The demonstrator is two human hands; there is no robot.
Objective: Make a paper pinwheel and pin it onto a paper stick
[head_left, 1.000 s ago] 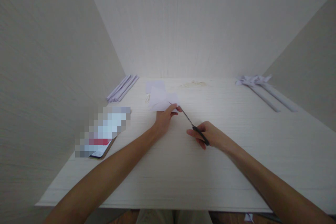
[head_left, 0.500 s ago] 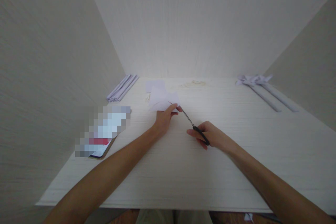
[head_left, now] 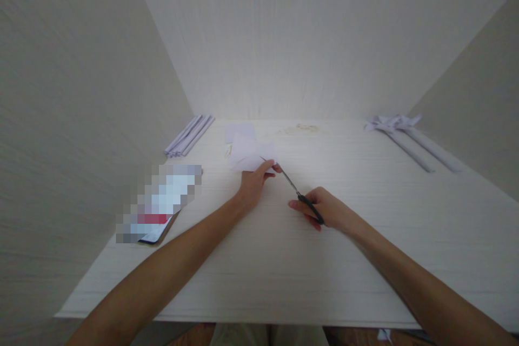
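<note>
My left hand [head_left: 253, 184] pinches the near edge of a white folded paper [head_left: 249, 154] that lies on the pale table [head_left: 284, 259]. My right hand [head_left: 324, 208] grips black-handled scissors [head_left: 298, 194], fingers wrapped through the handles. The thin blades point up and left, with their tips at the paper's edge beside my left thumb. Both forearms reach in from the bottom of the view.
Rolled paper tubes [head_left: 188, 135] lie at the back left, and longer paper rolls with a paper bow [head_left: 405, 138] lie at the back right. A blurred flat object [head_left: 158, 203] rests at the left edge. Another paper sheet [head_left: 239, 131] and small scraps [head_left: 300, 128] sit by the back wall.
</note>
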